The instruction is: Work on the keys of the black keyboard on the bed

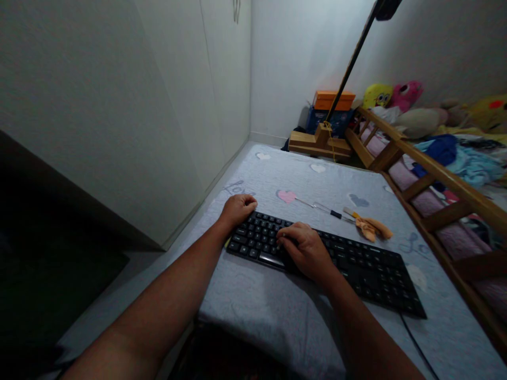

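A black keyboard [368,279] lies at a slant on the light blue patterned cover. My left hand [237,209] is closed at its upper left corner, fingers curled at the edge. Over the middle keys is my right hand [303,245], its thumb and fingers pinched together; a small pale bit shows between them, too small to name. Part of the keys is hidden under this hand. Beyond the keyboard lie a thin wire tool with a black handle [336,214], a flat brush-like tool [350,212] and a crumpled orange cloth [370,229].
A pale wardrobe [190,95] rises along the left. On the right runs a wooden bed rail [439,163] with clothes and plush toys behind it. A wooden stand [320,140] with a dark pole and an orange box [333,100] are at the back. The keyboard cable [415,343] trails toward the front right.
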The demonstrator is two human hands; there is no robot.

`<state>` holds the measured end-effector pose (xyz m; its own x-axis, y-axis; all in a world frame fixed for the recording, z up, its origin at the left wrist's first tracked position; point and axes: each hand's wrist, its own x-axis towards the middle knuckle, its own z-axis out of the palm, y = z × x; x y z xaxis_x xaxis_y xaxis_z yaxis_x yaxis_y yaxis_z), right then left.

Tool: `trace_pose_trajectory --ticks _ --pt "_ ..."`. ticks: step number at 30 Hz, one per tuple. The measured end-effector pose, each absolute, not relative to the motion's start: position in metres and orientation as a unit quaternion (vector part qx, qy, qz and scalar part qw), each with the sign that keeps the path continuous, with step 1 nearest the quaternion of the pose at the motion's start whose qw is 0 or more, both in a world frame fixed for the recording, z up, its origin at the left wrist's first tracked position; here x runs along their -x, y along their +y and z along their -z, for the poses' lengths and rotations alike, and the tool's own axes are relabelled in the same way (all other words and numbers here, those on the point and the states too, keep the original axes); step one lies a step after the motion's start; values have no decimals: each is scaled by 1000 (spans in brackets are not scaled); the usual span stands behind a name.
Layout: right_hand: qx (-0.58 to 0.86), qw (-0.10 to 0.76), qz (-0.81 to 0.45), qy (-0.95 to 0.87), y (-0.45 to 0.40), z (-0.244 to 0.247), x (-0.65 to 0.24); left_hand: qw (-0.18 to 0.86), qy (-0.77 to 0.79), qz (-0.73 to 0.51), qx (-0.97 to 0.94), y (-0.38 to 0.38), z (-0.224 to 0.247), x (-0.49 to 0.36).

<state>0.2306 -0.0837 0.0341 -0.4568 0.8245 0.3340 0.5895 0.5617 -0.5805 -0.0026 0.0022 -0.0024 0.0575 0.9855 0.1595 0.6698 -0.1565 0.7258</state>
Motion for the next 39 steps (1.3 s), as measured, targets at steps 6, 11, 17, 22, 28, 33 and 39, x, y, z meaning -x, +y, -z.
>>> trace_pose_trajectory --ticks 6,11,17,22,28,33,39 --pt "419 333 -220 -815 -86 -30 -231 240 604 -323 -688 2 1 2" --pt "417 337 -230 -813 -86 -29 -229 242 603 -324 -688 3 2 2" --pt "416 343 -234 -809 -87 -29 -227 241 603 -325 -687 4 4 3" --pt "406 347 -236 -812 -87 -26 -226 238 602 -328 -688 3 4 3" --pt "400 353 -239 -811 -86 -24 -229 240 603 -327 -687 2 3 2" --pt "395 361 -243 -809 -86 -26 -232 240 605 -328 -685 2 3 2" --pt "396 371 -231 -808 -87 -28 -232 240 603 -325 -688 2 1 2"
